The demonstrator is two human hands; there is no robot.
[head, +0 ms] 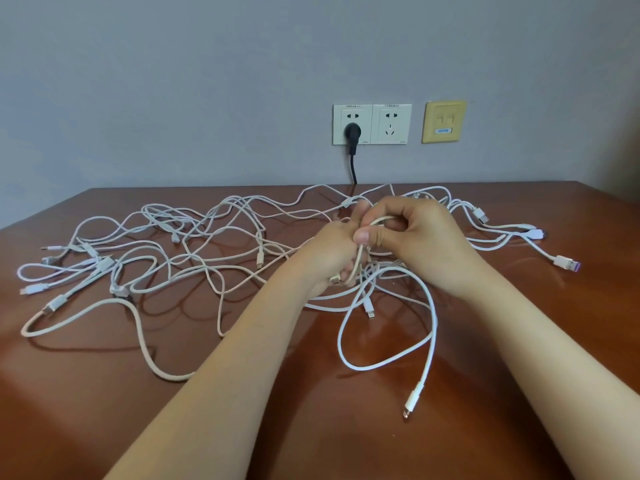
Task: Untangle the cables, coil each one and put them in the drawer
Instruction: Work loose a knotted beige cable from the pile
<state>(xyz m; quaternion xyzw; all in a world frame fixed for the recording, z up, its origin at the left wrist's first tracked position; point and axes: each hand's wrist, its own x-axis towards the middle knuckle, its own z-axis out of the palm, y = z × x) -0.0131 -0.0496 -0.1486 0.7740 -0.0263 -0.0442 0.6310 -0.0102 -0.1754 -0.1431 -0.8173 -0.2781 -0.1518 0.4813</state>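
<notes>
1. Cables [259,262] lay in one loose tangle on the bench [104,417], spread along a line from 9 o'clock to 3 o'clock. The bigger part was at 9 o'clock from the hands and a smaller part at 3 o'clock.
2. The left hand [330,258] and the right hand [427,237] met above the middle of the tangle, touching each other. Each grip was clamped on the same cream cable [360,259], which made a small loop between the fingers and hung toward 6 o'clock.
3. Where the rest of this cable ran could not be told. It probably went toward 9 o'clock, which would put the left hand nearer to it.
4. The cables looked thin and soft, white, cream or pale pink, with small plugs. They crossed many times, but no tight knot showed.
5. One white cable [429,306] made a wide loop at 5 o'clock from the hands.
6. No drawer was in view, and no finished coil lay on the bench.
</notes>
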